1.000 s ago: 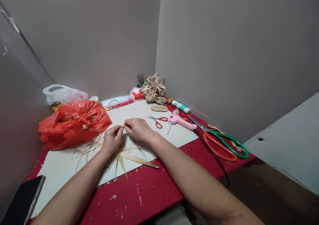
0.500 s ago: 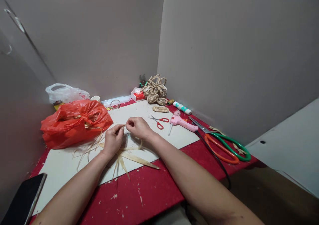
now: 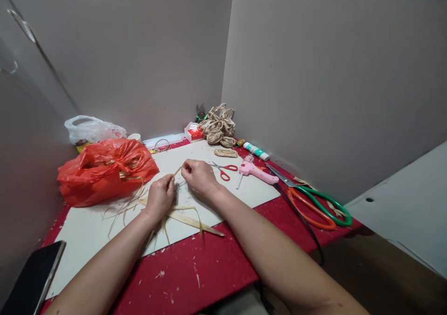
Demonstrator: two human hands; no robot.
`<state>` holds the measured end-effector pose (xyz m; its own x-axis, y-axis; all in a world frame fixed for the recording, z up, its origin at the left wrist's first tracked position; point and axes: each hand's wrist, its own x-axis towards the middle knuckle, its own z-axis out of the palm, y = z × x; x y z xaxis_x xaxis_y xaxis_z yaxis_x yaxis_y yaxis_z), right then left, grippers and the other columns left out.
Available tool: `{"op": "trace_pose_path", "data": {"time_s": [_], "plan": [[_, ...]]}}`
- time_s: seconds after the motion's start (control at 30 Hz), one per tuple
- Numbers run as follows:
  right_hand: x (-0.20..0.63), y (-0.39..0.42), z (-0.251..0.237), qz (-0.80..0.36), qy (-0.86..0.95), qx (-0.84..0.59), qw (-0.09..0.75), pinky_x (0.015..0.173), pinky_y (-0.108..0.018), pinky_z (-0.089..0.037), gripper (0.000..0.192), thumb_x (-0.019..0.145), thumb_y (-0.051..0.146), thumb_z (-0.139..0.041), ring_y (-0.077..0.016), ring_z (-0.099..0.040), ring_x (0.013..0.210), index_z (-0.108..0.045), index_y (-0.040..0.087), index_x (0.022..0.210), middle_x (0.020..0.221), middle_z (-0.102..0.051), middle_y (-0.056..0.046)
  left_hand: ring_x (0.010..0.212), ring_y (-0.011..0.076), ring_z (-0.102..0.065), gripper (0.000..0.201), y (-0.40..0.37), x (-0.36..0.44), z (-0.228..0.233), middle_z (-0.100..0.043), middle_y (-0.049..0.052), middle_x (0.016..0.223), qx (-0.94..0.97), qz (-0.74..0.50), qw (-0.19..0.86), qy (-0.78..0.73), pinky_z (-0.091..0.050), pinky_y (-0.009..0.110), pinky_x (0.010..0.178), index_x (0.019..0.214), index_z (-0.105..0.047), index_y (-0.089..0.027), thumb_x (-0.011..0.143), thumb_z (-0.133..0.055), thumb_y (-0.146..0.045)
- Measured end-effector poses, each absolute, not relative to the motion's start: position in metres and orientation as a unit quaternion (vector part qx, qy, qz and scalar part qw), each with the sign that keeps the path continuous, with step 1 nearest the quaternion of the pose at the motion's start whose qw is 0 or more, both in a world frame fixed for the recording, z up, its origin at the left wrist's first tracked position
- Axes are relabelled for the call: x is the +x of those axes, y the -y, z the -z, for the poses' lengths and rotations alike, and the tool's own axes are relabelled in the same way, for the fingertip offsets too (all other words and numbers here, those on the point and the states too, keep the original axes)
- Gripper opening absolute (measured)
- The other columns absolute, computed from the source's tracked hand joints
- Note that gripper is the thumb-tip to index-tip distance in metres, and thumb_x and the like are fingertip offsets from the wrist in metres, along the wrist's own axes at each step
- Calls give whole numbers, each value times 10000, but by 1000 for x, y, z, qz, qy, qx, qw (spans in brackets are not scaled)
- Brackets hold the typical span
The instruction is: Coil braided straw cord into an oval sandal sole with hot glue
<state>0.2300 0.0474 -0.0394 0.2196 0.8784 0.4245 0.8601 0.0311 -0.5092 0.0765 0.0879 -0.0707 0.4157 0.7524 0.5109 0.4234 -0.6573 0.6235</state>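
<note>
Between my two hands runs a short stretch of pale dried-leaf strip (image 3: pixel 177 171). My left hand (image 3: pixel 161 194) is closed and pinches its lower end at the fingertips. My right hand (image 3: pixel 197 175), also closed, grips the upper end. More dried-leaf strips (image 3: pixel 190 220) trail out beneath my left hand, over the white board (image 3: pixel 91 231) and past its front edge. Small red-handled scissors (image 3: pixel 224 171) lie open just right of my right hand.
Left of my hands sits a red plastic bag (image 3: pixel 104 173). Along the back lie coiled braided cords (image 3: pixel 218 126). To the right are a pink glue gun (image 3: pixel 256 170) with its black cable and large scissors (image 3: pixel 310 203). A phone (image 3: pixel 33 278) rests at front left.
My right hand has moved slightly up and right, away from the left, and more of the strip shows between them. The loose strips under my left hand have shifted.
</note>
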Motion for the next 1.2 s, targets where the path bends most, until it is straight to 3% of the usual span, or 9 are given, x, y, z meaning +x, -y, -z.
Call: {"op": "trace_pose_path", "data": {"time_s": [0.2,0.63,0.9,1.2], "plan": [[223,-46,40,-20,630,-695,347,580,-256,-325,191,839,247,-500,-165,-605,654,-682,208,797,756,-718,-42,555,138,-538,226,-89,75,67,-597,-1,589,772,-454,212,-390,-394,246,592,780,-649,-172,867,-475,-286],[211,-41,39,-64,661,-668,336,584,-234,-337,187,841,232,-506,-149,-609,667,-690,209,813,766,-722,-29,602,126,-548,213,-85,77,59,-593,-7,620,701,-525,270,-401,-443,244,666,770,-624,-166,847,-507,-327],[211,-43,40,-62,657,-672,336,578,-236,-337,177,838,237,-520,-148,-615,667,-687,214,785,756,-722,-21,583,120,-536,221,-87,77,61,-585,-8,629,684,-518,327,-397,-419,221,579,817,-633,-166,844,-515,-352],[232,-49,39,-23,641,-692,332,653,-255,-373,214,905,266,-461,-176,-639,794,-664,210,945,914,-728,-55,534,115,-539,235,-87,83,67,-638,15,627,678,-434,461,-373,-435,228,562,807,-684,-136,754,-625,-358]]}}
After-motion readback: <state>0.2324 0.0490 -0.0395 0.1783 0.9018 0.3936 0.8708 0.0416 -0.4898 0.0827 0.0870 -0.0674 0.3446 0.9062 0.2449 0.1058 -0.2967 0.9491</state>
